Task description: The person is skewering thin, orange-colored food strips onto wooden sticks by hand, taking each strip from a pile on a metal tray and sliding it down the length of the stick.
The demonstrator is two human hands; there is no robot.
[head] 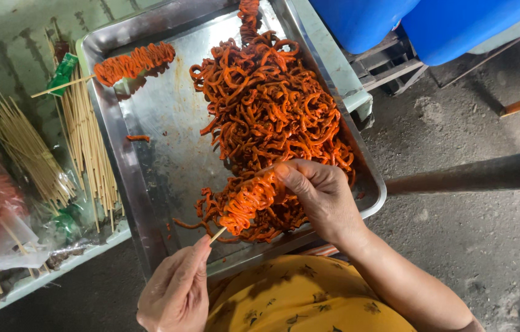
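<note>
Two hands, left hand (177, 292), right hand (321, 193), one threaded skewer (244, 206), one finished skewer (131, 63)

Left hand (177, 289) pinching a skewer (217, 235) end, right hand (318, 190) pressing orange strips (249, 201) onto it, steel tray (149, 178) holding a strip pile (269, 104) and a finished skewer (131, 63), bare sticks (88, 141) beside the tray

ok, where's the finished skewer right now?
Head view: the finished skewer lies in the metal tray's far-left corner, apart from the orange strip pile, stick end poking over the rim toward the loose bamboo sticks.
</note>
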